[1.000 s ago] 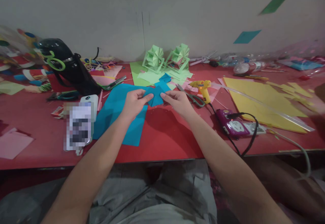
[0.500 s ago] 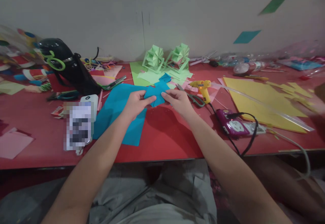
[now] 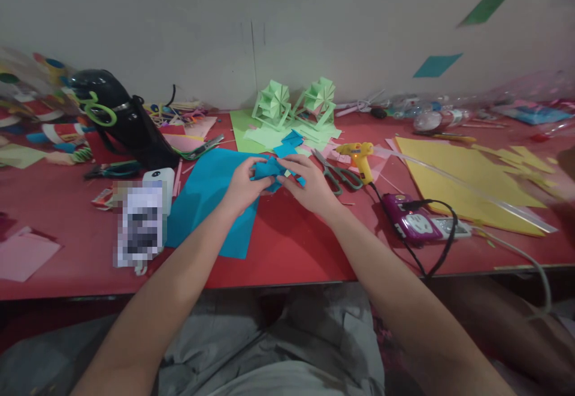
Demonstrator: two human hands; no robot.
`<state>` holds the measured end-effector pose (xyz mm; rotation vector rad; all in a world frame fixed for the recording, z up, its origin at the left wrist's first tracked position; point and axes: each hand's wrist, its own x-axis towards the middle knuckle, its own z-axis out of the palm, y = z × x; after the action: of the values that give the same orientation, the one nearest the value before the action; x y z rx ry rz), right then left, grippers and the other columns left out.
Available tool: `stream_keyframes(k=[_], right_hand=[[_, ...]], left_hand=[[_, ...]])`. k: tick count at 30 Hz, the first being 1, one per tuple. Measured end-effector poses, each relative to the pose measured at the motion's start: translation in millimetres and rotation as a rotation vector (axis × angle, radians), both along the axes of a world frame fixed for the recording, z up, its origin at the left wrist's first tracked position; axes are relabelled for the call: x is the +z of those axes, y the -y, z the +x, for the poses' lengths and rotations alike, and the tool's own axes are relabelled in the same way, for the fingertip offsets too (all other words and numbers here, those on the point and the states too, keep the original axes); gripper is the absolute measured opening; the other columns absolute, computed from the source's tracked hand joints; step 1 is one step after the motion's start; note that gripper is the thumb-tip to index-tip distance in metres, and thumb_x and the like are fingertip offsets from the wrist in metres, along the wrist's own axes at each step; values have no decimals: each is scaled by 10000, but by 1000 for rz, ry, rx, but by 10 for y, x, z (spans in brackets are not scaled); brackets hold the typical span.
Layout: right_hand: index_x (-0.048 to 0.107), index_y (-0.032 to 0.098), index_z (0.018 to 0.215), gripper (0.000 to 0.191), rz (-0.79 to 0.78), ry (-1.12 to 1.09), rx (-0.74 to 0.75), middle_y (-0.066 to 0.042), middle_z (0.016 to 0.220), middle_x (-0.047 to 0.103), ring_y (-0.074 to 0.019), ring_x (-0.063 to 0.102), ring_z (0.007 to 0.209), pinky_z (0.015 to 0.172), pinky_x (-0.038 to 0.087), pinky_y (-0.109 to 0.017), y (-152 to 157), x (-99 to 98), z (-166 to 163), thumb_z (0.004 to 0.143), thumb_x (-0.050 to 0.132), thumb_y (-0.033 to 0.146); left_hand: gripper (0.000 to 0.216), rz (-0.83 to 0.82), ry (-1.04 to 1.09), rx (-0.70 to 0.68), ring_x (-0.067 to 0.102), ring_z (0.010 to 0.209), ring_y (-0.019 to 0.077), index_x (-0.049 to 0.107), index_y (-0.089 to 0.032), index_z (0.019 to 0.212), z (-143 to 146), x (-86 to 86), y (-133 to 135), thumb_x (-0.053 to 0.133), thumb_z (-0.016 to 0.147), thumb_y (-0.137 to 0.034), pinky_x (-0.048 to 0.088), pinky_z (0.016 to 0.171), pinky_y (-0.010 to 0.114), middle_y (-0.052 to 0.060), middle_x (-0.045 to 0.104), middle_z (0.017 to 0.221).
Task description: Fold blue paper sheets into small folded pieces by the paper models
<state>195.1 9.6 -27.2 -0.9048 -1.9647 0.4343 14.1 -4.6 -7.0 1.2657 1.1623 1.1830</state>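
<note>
Left hand and right hand both pinched shut on the blue piece, thumbs on top, fingers curled under; piece held just above the table, over the near corner of the blue sheet. A second before, the piece lay spread flat between hands set apart; now the hands had closed in until nearly touching, and the piece was bunched into folds between them; judged a fold being pressed in, though the crease itself was hidden by the fingers. Scissors lay just right of the right hand, glue gun beyond them; green models stood at the wall; yellow sheet far right.
</note>
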Motion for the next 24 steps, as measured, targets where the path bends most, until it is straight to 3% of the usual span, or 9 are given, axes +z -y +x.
stream_keyframes(k=[7, 11, 14, 16, 19, 21, 24], right_hand=[[742, 222, 1082, 226, -9, -116, -30, -127, 1139, 664, -249, 637, 1053, 883, 556, -413, 3, 20, -5, 906, 623, 301], [749, 223, 931, 148, -51, -154, -19, -94, 1026, 697, -225, 651, 961, 828, 552, -385, 24, 37, -20, 898, 609, 258], [747, 225, 959, 152, -72, -155, -38, -91, 1020, 697, -221, 647, 941, 807, 551, -377, 22, 39, -20, 883, 632, 289], [743, 222, 1040, 216, -82, -142, -40, -99, 1055, 692, -221, 648, 941, 805, 552, -375, 11, 31, -14, 872, 654, 325], [749, 220, 1070, 257, -80, -116, -35, -112, 1092, 692, -224, 655, 943, 822, 550, -384, -7, 7, -4, 869, 663, 355], [760, 227, 1042, 230, -66, -121, -50, -108, 1088, 693, -225, 657, 949, 825, 548, -381, -11, -6, -1, 870, 667, 348], [765, 230, 989, 174, -49, -129, -66, -99, 1073, 685, -223, 651, 974, 813, 546, -366, -4, -6, -2, 859, 679, 308]], left_hand=[[466, 76, -80, -70, 640, 786, 173, 600, -209, 1114, 12, -28, 4, 781, 686, -235, 540, 605, 265, 31, 648, 899], [283, 121, -165, -165, 486, 566, 106, 647, -214, 1032, -3, -52, -10, 732, 770, -280, 361, 506, 212, -43, 511, 630], [238, 128, -173, -194, 401, 485, 96, 632, -221, 1040, -18, -59, -17, 685, 816, -278, 290, 471, 220, -70, 411, 554], [239, 169, -187, -157, 479, 542, 104, 622, -213, 1026, -23, -63, -23, 696, 803, -259, 351, 506, 219, -45, 501, 626], [247, 265, -216, -56, 628, 836, 161, 620, -201, 982, -24, -75, -34, 730, 765, -249, 486, 680, 249, 37, 654, 897], [250, 300, -237, -7, 630, 978, 194, 624, -199, 971, -19, -84, -36, 738, 755, -249, 511, 744, 272, 64, 667, 1006], [260, 303, -251, 28, 627, 996, 205, 622, -198, 980, -5, -91, -31, 736, 749, -235, 516, 729, 275, 70, 666, 1019]])
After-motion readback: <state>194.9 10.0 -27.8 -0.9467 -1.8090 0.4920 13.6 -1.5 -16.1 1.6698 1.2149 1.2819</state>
